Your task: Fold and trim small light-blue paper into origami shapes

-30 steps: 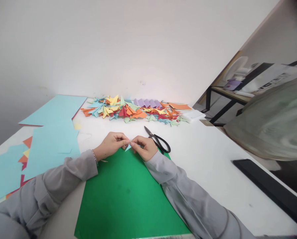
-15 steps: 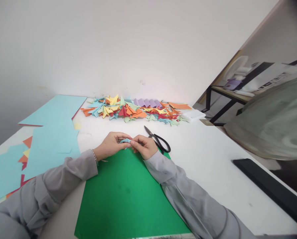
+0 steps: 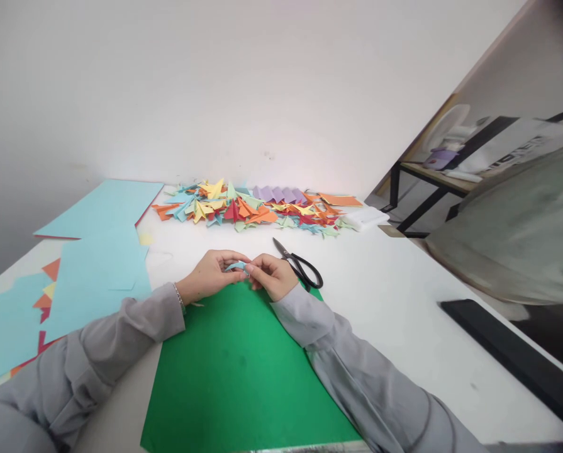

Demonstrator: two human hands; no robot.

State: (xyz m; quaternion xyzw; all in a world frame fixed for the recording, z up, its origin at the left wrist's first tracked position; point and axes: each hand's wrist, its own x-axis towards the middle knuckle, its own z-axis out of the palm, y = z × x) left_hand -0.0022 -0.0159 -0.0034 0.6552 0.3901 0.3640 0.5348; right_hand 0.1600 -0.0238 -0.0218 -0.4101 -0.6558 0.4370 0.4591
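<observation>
A small folded piece of light blue paper is held between both hands, above the far edge of a green sheet. My left hand curves round its left side, with thumb and fingers closed on it. On its right end, my right hand pinches with thumb and forefinger. The fingers hide part of the paper, so its full shape does not show. Just beyond my right hand lie black-handled scissors, blades pointing away to the left.
Along the wall runs a heap of colourful folded paper pieces, with a white packet at its right end. Large light blue sheets cover the table's left side. A long black bar lies near the right edge.
Both hands stay in nearly the same place. The fingers and the blue paper between them have shifted only slightly.
</observation>
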